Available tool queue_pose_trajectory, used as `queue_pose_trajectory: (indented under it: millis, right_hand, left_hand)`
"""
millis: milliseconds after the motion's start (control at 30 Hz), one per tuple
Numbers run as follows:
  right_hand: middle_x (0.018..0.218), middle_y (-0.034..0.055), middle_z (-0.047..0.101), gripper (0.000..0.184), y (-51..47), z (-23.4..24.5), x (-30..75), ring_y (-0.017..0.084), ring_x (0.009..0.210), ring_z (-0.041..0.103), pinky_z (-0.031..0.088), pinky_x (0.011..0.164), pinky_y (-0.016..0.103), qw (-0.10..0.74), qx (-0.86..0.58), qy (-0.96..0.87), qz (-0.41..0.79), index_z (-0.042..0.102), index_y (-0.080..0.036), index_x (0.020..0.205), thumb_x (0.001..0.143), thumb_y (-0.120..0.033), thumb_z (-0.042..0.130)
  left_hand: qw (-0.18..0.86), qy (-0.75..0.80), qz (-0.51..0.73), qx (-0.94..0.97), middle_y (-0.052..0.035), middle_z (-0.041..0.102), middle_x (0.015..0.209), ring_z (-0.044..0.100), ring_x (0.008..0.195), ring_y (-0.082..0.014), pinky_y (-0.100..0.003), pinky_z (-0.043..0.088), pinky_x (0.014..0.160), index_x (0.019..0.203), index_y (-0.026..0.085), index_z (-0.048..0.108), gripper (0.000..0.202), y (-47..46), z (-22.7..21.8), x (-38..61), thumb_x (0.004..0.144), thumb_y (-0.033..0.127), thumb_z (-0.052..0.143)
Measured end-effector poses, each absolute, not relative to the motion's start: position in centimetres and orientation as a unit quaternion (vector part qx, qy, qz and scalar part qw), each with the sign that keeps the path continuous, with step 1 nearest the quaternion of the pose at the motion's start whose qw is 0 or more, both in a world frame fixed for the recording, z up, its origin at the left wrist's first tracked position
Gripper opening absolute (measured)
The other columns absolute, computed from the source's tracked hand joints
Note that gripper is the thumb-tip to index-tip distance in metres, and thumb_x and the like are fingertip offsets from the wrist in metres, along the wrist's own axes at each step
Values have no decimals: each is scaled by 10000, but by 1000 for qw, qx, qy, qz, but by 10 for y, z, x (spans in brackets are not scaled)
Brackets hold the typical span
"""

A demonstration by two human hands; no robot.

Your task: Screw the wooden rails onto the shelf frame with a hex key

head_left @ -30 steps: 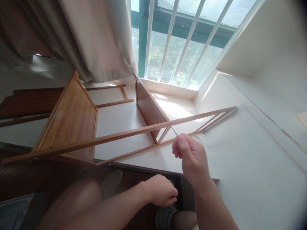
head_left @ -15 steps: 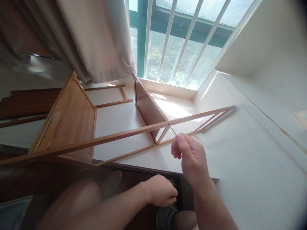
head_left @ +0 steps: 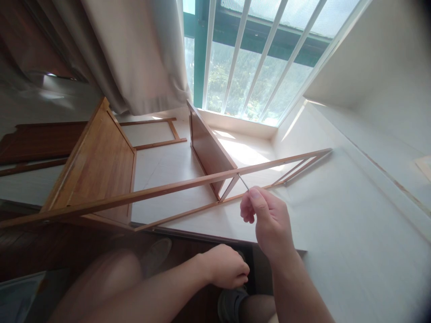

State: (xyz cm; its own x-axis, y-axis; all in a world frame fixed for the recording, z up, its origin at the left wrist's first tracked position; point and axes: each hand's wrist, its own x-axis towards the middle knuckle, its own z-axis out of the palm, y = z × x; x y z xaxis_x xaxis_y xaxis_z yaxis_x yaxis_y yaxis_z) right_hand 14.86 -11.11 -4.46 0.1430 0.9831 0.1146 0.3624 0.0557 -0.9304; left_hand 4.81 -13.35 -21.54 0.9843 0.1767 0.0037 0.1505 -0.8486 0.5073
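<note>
My right hand (head_left: 267, 215) pinches a thin metal hex key (head_left: 243, 181), most of which is hidden in the fingers. Its tip meets the underside of a long wooden rail (head_left: 161, 192), close to where a brown wooden panel (head_left: 208, 143) and a short crosspiece (head_left: 229, 188) join it. Lower down, my left hand (head_left: 227, 268) is curled closed above my legs, clear of the frame. Whatever it may hold is hidden. A larger wooden panel (head_left: 97, 166) stands tilted at the left end of the same frame.
Another brown wooden part (head_left: 43, 141) lies flat behind the large panel on the pale ledge (head_left: 161, 166). Beyond are a curtain (head_left: 134, 54) and a barred window (head_left: 249, 76). A white wall (head_left: 367, 215) rises at right. My shoe (head_left: 232, 305) is below the ledge edge.
Hardly anything differs. Both hands keep their place and grip, and the hex key stays at the rail; the view has shifted very slightly.
</note>
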Motion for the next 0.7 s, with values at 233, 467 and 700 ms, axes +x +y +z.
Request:
queue_pose_trajectory:
  millis: [233,467,700]
  right_hand:
    - [581,3,551,439,-111,-48,148,128,535,491,375,513,262,470,-596,-554,341,563,-184,662,980,-446,413]
    - [555,-6,535,452,-110,-56,147,120,509,478,367,489,253,498,-589,-540,337,558,-185,650,973,-470,423]
    - [554,-4,535,456,-110,-55,146,119,497,479,371,470,252,503,-588,-531,346,567,-183,654,964,-486,427]
  left_hand:
    - [255,89,21,963,9,715,752,674,646,-192,-284,434,472,727,226,647,216,-133,-212,47,846,372,541]
    - [248,86,32,964,19,702,731,679,635,-190,-300,424,448,707,225,638,206,-133,-213,47,834,365,557]
    - [246,84,27,965,17,705,734,684,637,-196,-302,441,464,712,224,640,217,-132,-211,47,842,369,545]
